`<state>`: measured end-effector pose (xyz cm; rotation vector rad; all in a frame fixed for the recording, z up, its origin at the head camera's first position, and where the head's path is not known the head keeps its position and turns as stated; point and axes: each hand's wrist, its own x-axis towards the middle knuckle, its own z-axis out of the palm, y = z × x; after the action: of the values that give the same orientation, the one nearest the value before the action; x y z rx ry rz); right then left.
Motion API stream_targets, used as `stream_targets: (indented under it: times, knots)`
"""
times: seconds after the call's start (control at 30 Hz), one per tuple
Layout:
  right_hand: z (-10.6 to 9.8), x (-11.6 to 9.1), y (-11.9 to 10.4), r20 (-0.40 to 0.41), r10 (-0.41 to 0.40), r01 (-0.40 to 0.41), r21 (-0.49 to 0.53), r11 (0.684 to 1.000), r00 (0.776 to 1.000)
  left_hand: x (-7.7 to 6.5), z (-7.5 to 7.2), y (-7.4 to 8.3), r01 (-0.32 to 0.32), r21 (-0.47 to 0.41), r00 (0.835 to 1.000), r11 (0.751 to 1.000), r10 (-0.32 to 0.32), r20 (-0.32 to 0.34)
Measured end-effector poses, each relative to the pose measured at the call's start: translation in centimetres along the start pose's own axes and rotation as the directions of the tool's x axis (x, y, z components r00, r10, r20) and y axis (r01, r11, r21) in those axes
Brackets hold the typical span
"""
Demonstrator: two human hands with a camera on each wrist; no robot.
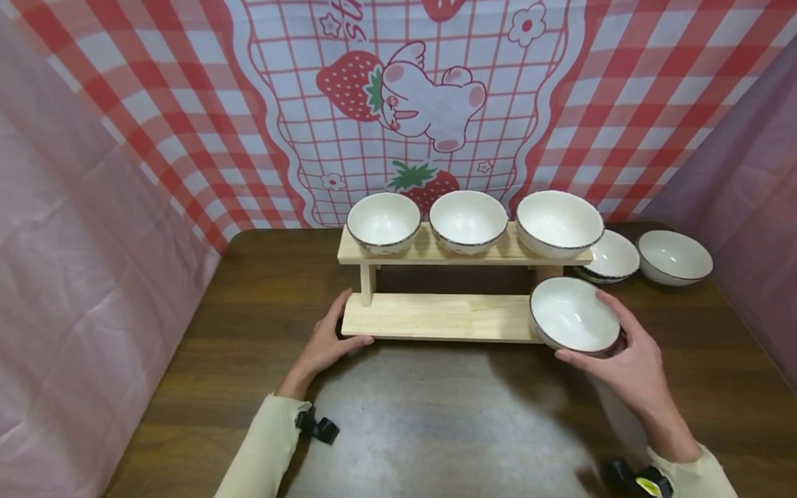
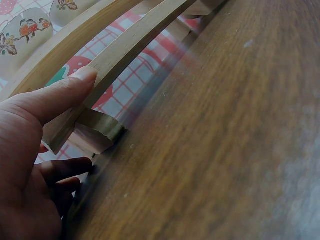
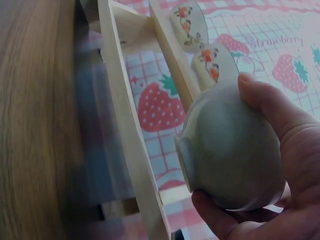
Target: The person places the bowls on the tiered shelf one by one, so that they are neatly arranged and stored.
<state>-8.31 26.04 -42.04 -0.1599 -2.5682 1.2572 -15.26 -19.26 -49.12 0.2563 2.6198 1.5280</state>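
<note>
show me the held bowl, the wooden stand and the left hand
Held bowl (image 1: pixel 574 312), head view, inner surface
Wooden stand (image 1: pixel 436 317), head view, lower shelf
Left hand (image 1: pixel 324 344), head view, middle of hand

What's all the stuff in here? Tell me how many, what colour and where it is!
table: 1, brown, under everything
wooden stand: 1, pale wood, on the table
upper bowls: 3, white, on the wooden stand's top board
held bowl: 1, white, at the lower board's right end
other bowls: at least 2, white, on the table at right
strawberry cloth: 1, red and white, behind
drapes: 2, pink, both sides
sleeves: 2, cream, on the arms
wrist bands: 2, black, at the wrists
left hand: 1, bare, gripping the wooden stand
right hand: 1, bare, gripping the held bowl
</note>
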Motion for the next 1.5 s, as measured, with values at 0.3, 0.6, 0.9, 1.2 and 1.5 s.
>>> stream_targets:
  times: [0.3,0.6,0.9,1.2,1.5]
  knots:
    - [1.3,0.4,-1.8,0.063,-0.041,0.041,-0.002,0.999,0.997,-0.1,-0.1,0.0,-0.001,0.001,1.000,1.000,0.001,-0.002]
    - [2.9,0.8,-3.7,0.143,-0.039,0.041,-0.012,0.999,0.989,0.0,-0.1,0.0,-0.014,-0.001,1.000,1.000,0.014,0.006]
    - [4.7,1.0,-5.0,0.181,-0.085,0.081,0.029,0.996,0.980,0.1,0.0,-0.1,-0.016,0.003,1.000,1.000,0.016,0.002]
    - [6.1,1.1,-5.8,0.208,-0.107,0.089,0.095,0.992,0.972,0.2,0.0,-0.3,-0.026,0.006,1.000,1.000,0.026,-0.003]
    - [7.1,1.0,-7.0,0.239,-0.121,0.094,0.118,0.988,0.964,0.2,0.1,-0.1,-0.043,0.023,0.999,0.999,0.043,-0.015]
